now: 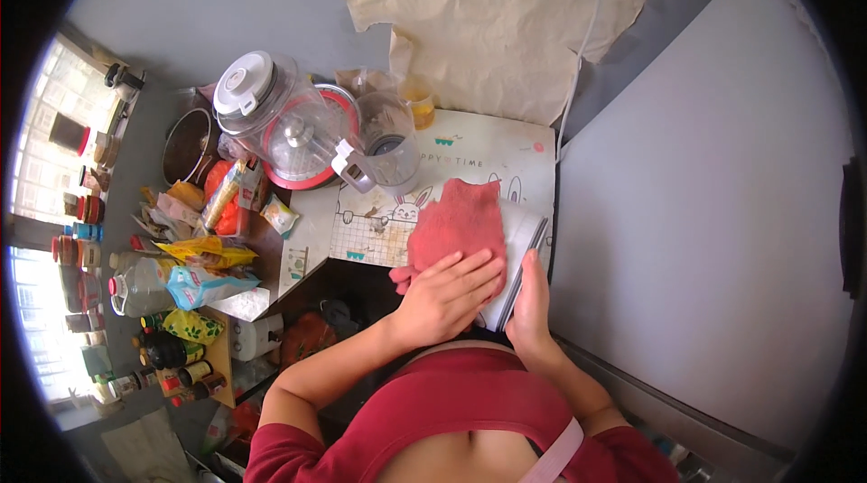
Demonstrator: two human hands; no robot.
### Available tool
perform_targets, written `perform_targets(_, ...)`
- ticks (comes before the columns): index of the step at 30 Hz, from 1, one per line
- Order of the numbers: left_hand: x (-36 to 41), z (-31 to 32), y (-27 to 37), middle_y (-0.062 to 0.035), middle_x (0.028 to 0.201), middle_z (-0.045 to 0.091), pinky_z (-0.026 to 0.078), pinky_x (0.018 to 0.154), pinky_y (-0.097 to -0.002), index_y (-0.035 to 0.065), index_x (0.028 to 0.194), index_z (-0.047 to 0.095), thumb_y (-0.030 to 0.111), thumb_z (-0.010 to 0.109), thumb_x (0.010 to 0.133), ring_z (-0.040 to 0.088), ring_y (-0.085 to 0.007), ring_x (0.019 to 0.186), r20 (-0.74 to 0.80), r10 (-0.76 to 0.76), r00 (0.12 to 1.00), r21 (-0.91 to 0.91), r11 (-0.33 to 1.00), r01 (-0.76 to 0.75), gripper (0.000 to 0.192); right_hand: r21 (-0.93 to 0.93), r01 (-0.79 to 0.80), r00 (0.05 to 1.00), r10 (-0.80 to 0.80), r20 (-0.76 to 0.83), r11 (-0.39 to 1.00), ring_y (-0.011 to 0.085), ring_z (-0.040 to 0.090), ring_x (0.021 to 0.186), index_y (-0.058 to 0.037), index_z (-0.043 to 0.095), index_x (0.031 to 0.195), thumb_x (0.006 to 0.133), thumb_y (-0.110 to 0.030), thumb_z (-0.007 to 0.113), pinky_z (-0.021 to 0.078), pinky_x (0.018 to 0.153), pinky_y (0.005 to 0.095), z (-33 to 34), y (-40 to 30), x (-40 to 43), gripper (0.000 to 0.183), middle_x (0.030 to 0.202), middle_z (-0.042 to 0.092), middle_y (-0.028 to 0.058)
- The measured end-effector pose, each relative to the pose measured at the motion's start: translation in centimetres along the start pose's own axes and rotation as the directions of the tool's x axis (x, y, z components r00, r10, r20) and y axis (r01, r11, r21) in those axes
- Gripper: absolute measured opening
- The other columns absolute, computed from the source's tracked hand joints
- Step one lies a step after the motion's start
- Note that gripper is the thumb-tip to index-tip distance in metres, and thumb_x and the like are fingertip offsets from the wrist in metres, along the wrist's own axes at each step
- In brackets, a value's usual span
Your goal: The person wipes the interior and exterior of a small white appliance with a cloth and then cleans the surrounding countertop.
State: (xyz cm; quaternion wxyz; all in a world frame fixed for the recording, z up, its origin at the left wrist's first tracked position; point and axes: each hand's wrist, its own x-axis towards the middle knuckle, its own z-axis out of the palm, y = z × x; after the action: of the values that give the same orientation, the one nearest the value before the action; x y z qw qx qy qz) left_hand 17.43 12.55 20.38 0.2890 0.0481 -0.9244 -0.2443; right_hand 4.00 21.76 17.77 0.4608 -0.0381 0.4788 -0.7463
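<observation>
My left hand (443, 297) lies with its fingers extended on a red cloth (457, 232). Under the cloth is a flat white object with a dark, layered edge (523, 222); its exact kind cannot be told. My right hand (530, 303) is upright against that object's right edge, supporting it, with its fingers partly hidden behind it. The object is tilted over the front of a counter covered with a printed mat (369, 236). A clear plastic pitcher (396, 158) with a white handle stands beyond the cloth.
Left of the pitcher are a glass lid with a red rim (294, 144) and a clear container with a white lid (242, 83). Food packets (206, 283), a large plastic bottle (139, 286) and a metal pot (186, 148) crowd the left. A white panel (698, 212) bounds the right.
</observation>
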Motion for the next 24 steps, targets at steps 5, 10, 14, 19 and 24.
perform_targets(5,3.4,1.0,0.5,-0.0126,0.13,0.054,0.038,0.101,-0.0447,0.0015,0.113,0.06,0.009,0.064,0.077,0.048,-0.0294,0.125,-0.026,-0.115,0.993,-0.043,0.993,0.113,0.037,0.12,-0.079,0.994,0.088,-0.068,0.99,0.0095,0.053,0.091,-0.0058,0.052,0.102,0.098,-0.035,0.045,0.0457,0.079,0.0288,1.1,-1.7,0.7,0.03,0.098,0.056,0.0023)
perform_targets(10,0.7,0.9,0.4,-0.0124,0.127,0.056,0.037,0.102,-0.0443,0.0014,0.112,0.061,0.008,0.063,0.078,0.049,-0.0282,0.124,-0.001,-0.019,1.0,0.047,0.999,0.019,0.035,0.028,-0.065,0.989,0.068,-0.13,0.997,0.0094,0.051,0.09,-0.0053,0.052,0.1,0.098,-0.031,0.046,0.0442,0.079,0.0276,0.4,-1.1,0.8,0.027,0.098,0.054,0.0023)
perform_targets(14,5.1,0.7,-0.6,-0.0139,0.126,0.057,0.037,0.101,-0.0463,0.0002,0.113,0.06,0.009,0.06,0.081,0.049,-0.0297,0.123,-0.041,-0.247,0.968,-0.049,0.968,0.245,0.033,-0.082,0.012,0.995,-0.02,-0.094,0.997,0.0109,0.05,0.096,-0.0035,0.052,0.105,0.1,-0.029,0.041,0.0418,0.086,0.0278,1.7,-0.8,-0.7,0.028,0.105,0.053,0.0044)
perform_targets(19,3.2,0.5,0.4,-0.0155,0.127,0.055,0.038,0.1,-0.0472,-0.0007,0.113,0.06,0.011,0.061,0.08,0.048,-0.0311,0.124,0.0,-0.034,0.999,-0.045,0.998,0.034,0.035,0.027,-0.059,0.991,0.062,-0.115,0.998,0.0127,0.05,0.099,-0.0032,0.052,0.11,0.101,-0.029,0.034,0.041,0.088,0.0288,1.6,-1.6,-0.9,0.032,0.109,0.054,0.0064)
perform_targets(24,5.9,-0.2,-1.3,-0.0164,0.122,0.058,0.041,0.098,-0.0448,-0.0005,0.114,0.059,0.012,0.055,0.083,0.052,-0.0329,0.117,0.075,-0.245,0.966,-0.123,0.96,0.253,0.034,-0.266,0.083,0.995,-0.067,0.07,0.96,0.0128,0.049,0.102,0.0008,0.048,0.117,0.098,-0.022,0.038,0.0394,0.09,0.0292,0.0,0.3,-1.5,0.031,0.112,0.053,0.0065)
